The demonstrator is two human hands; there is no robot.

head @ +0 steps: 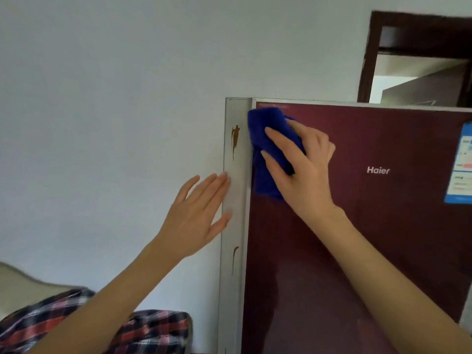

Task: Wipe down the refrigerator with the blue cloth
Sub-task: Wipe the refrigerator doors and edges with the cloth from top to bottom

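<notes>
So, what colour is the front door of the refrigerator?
The glossy refrigerator door is dark maroon, with a silver-grey side panel. Head view shows it.

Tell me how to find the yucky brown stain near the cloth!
Find the dark red fridge and follow its grey side strip on the left up toward the top corner. The stain sits there, just left of the blue cloth. It is bigger and higher than the thin streak further down.

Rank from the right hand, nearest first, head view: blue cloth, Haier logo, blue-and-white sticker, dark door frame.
1. Folded blue cloth: under the right hand, top left corner of the door.
2. White Haier logo: right of the hand.
3. Blue-and-white paper sticker: door's right edge.
4. Dark brown wooden door frame: behind, upper right.
</notes>
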